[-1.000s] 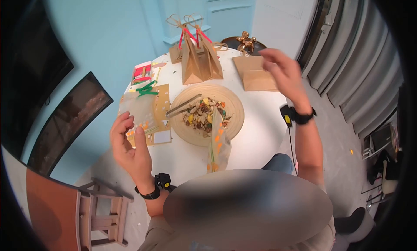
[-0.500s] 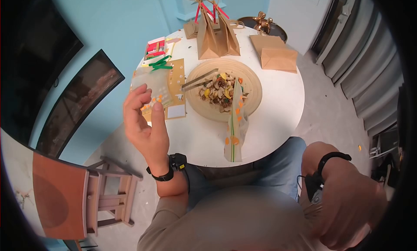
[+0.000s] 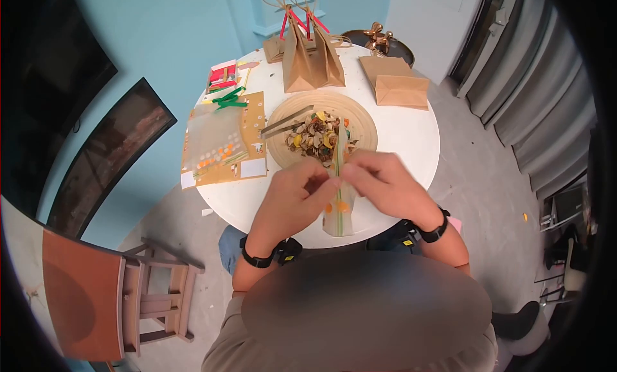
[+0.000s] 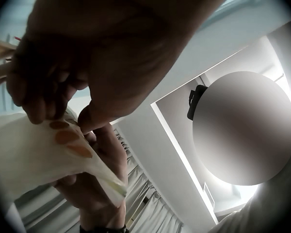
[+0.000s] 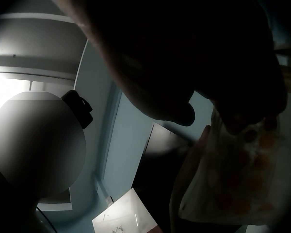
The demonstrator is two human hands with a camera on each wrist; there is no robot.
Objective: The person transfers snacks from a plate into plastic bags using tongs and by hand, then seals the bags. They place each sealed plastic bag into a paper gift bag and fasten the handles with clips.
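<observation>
Zip bag (image 3: 343, 207) is sitting between both hands, near end showing below the thumbs, far end reaching over the plate (image 3: 367, 131). Left hand (image 3: 290, 197) is pinching its edge, thumb against curled fingers. Right hand (image 3: 393, 187) is gripping the edge opposite, fingers curled; can't tell if the thumb is pressing too, right wrist view is too dark. Fingertips are nearly meeting at the green strip (image 3: 339, 225), probably to keep that edge under control from both sides. Forearms are angling inward, hands mirroring each other. Just beyond the hands, plate is holding the dried mix (image 3: 315, 140), probably central for easy reach; tongs (image 3: 286, 119) are lying across its rim, beyond the left hand. Out past the left hand, a second bag (image 3: 215, 131) is lying flat. Farthest ahead, paper bags (image 3: 301, 70) are standing.
</observation>
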